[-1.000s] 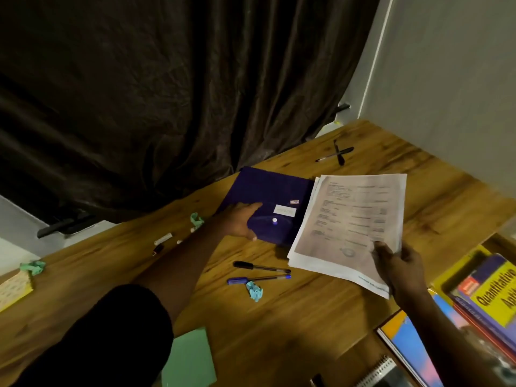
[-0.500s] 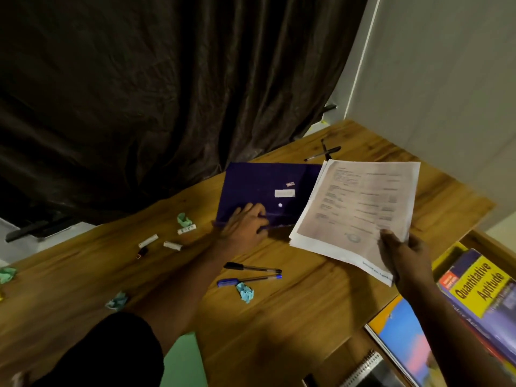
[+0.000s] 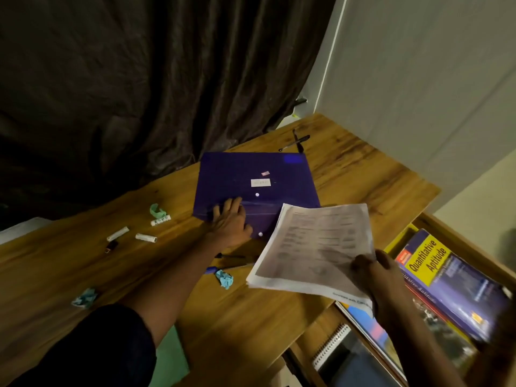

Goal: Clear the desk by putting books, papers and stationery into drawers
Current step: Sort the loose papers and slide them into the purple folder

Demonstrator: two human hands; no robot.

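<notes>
Head view: the step in hand looks like filing loose sheets before they go into a drawer. The left hand [image 3: 230, 223] lies open, fingers flat, pressing on the near edge of a dark purple plastic snap-button folder [image 3: 251, 174] that rests on the wooden surface [image 3: 251, 317]. The right hand [image 3: 374, 270] grips a stack of printed white papers [image 3: 321, 241] by its near right corner, holding it tilted above the surface, its far edge overlapping the folder's near right corner. To the right an open wooden drawer [image 3: 435, 223] already holds books, so the task seems partly done; a black pen [image 3: 229, 256], a blue pen [image 3: 209, 270] and a crumpled blue paper scrap [image 3: 224, 279] lie on the surface just near of the folder. The next move probably calls for the left hand to lift the folder's flap while the right slides the stack in squarely, or for carrying both straight to the drawer; loose sheets held at one corner could fan out or slip. As for writing, a yellow-and-purple book [image 3: 446, 277] in the drawer reads "Quantitative Aptitude". The white label [image 3: 260, 182] on the folder and the print on the papers are too blurred to read.
</notes>
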